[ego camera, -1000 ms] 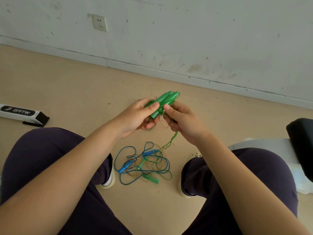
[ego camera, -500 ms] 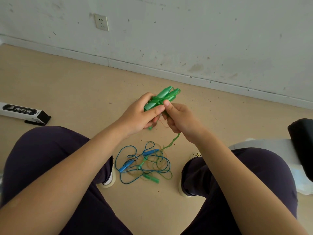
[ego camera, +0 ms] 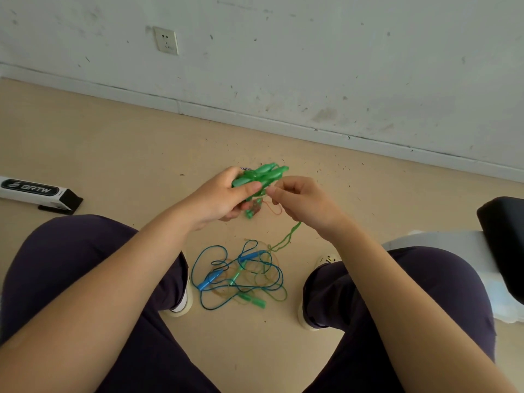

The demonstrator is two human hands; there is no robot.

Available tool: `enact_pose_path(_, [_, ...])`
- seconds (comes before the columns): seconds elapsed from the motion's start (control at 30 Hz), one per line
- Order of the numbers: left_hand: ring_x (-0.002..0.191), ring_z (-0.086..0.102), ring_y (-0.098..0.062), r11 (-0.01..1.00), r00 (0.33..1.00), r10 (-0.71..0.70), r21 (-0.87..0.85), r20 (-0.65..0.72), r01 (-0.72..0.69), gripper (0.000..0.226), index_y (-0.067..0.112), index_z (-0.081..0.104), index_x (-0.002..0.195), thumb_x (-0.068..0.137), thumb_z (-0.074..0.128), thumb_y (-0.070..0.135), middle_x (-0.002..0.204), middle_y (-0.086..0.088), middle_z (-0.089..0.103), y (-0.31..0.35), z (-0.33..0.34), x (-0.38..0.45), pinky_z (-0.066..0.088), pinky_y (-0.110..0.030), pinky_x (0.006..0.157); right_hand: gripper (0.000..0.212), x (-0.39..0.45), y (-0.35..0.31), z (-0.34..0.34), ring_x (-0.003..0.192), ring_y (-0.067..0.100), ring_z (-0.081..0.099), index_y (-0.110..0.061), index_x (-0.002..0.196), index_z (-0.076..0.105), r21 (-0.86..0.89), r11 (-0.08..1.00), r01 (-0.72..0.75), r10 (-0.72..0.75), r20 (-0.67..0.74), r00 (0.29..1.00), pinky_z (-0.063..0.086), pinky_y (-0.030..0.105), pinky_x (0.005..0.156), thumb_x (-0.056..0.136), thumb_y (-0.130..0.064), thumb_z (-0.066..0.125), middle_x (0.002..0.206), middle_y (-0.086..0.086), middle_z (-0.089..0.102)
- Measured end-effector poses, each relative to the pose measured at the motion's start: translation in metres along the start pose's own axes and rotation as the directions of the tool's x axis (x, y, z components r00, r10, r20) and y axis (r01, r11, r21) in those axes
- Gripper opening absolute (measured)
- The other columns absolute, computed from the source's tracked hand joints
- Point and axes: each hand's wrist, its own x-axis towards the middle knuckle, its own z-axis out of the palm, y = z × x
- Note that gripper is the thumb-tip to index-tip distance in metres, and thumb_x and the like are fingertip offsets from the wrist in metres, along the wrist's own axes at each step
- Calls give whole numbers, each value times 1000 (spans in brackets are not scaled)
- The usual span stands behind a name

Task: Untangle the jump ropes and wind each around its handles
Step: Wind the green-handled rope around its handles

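Fingers (ego camera: 249, 188) of the left hand (ego camera: 224, 198) curl around a pair of translucent green plastic jump-rope handles (ego camera: 262, 175), thumb pressed across the top, holding the bundle above the tan floor (ego camera: 113, 154). Just right of those fingers, the right hand (ego camera: 304, 204) pinches a thin green cord (ego camera: 286, 239) between thumb and forefinger (ego camera: 273, 190), close against the handles. From below the right fingers the green cord trails down to the floor. Under the left fingers a thin orange strand (ego camera: 273, 208) loops loosely beside the lower ends of the handles. On the floor below both hands, between the person's two shoes, lies a tangled heap of jump ropes (ego camera: 241, 276): a blue cord in wide loops with two blue plastic handles (ego camera: 209, 279), green cord, pale orange cord, and another green handle (ego camera: 255, 300) at the heap's near edge. Dark trouser legs (ego camera: 71, 265) frame the heap on both sides. Far left of the left fingers, a long white and black box (ego camera: 37, 192) lies on the floor. Beyond the fingers, a scuffed white wall (ego camera: 312, 66) carries a white wall socket (ego camera: 166, 41).
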Motion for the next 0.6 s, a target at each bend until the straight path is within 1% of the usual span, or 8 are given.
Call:
enact_pose_path(0.07, [40, 28, -10, 998, 997, -26, 55, 74, 22, 9, 17, 51, 104, 101, 54, 26, 66, -6, 50, 0, -1, -1, 19, -19, 39, 17, -1, 0, -2, 43, -4, 50, -2, 81, 62, -73, 996, 57, -58, -12, 998, 36, 7, 48, 97, -7, 57, 46, -16, 54])
enact_pose_path(0.13, [38, 27, -10, 995, 993, -25, 96, 120, 14, 10, 15, 54, 103, 101, 56, 24, 64, -5, 51, 1, -5, -2, 17, -18, 39, 11, 0, 1, -2, 48, -6, 53, 1, 86, 67, -134, 986, 103, -109, -40, 993, 38, 6, 52, 94, -5, 61, 55, -13, 58])
enact_pose_path(0.17, [37, 28, -11, 994, 992, -16, 113, 128, 1, 9, 15, 57, 102, 100, 58, 24, 63, -4, 53, 1, -7, -2, 18, -17, 39, 9, 1, 1, -2, 49, -6, 54, 0, 86, 69, -158, 981, 117, -128, -61, 990, 38, 6, 53, 92, -6, 65, 58, -12, 59])
enact_pose_path(0.23, [37, 30, -11, 989, 990, -2, 150, 139, -19, 3, 20, 63, 96, 97, 62, 23, 62, -5, 54, 2, -10, -2, 20, -17, 39, 6, 1, 0, -2, 46, -4, 54, -3, 82, 72, -193, 972, 135, -158, -105, 982, 36, 6, 51, 86, -7, 72, 55, -13, 59])
enact_pose_path(0.3, [37, 30, -12, 982, 987, -8, 186, 158, -21, 4, 25, 66, 91, 94, 66, 23, 62, -6, 56, 1, -9, -3, 21, -17, 38, 9, 1, -1, -2, 45, -4, 53, -2, 78, 73, -240, 961, 136, -169, -123, 978, 36, 7, 49, 79, -9, 79, 54, -12, 61])
enact_pose_path(0.4, [38, 31, -12, 971, 979, -44, 238, 201, -5, 7, 18, 67, 94, 92, 69, 24, 64, -9, 57, 1, -9, -3, 22, -18, 39, 18, 2, -1, -3, 50, 1, 50, -5, 76, 74, -301, 946, 122, -164, -117, 980, 35, 12, 49, 71, -18, 86, 60, -3, 64])
enact_pose_path(0.53, [40, 29, -14, 965, 952, -94, 262, 290, 15, 12, 16, 68, 99, 91, 70, 25, 66, -9, 57, 3, -12, -6, 23, -20, 40, 33, 4, 4, -7, 51, 3, 41, -6, 71, 66, -314, 945, 97, -138, -110, 984, 34, 18, 49, 62, -27, 91, 58, -7, 53])
enact_pose_path(0.6, [40, 31, -14, 963, 928, -107, 270, 357, 7, 5, 23, 70, 96, 91, 70, 24, 68, -10, 57, 4, -14, -8, 24, -22, 41, 40, 5, 6, -9, 55, 5, 40, -13, 73, 59, -277, 956, 100, -125, -77, 989, 35, 22, 54, 57, -27, 93, 62, -7, 50])
